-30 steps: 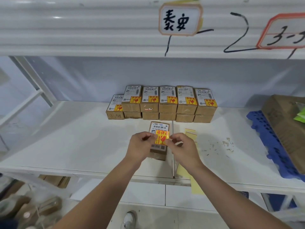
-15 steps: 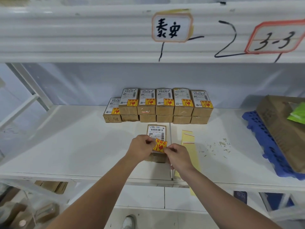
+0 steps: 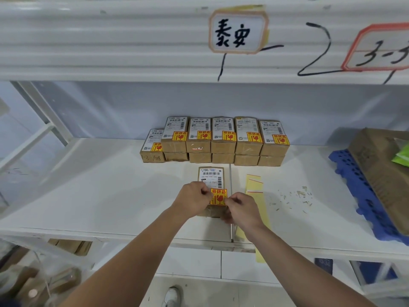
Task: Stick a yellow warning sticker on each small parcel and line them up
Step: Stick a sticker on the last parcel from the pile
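Note:
A small brown parcel (image 3: 211, 177) with a white barcode label lies on the white shelf (image 3: 99, 196) in front of me. A yellow warning sticker (image 3: 218, 197) with red print lies over its near part. My left hand (image 3: 192, 199) pinches the sticker's left edge, and my right hand (image 3: 241, 209) pinches its right lower corner. Both hands rest against the parcel. Behind it stands a row of stickered parcels (image 3: 223, 138), stacked two high, with a single one at the left end (image 3: 152, 147).
A yellow backing strip (image 3: 254, 191) lies right of the parcel and hangs over the shelf's front edge. Paper scraps (image 3: 296, 198) litter the shelf further right. A blue plastic pallet (image 3: 363, 196) carries a large carton (image 3: 380, 169) at far right.
The sticker has come down from above the parcel's label to its near part, both hands moving with it toward me. The view has shifted slightly.

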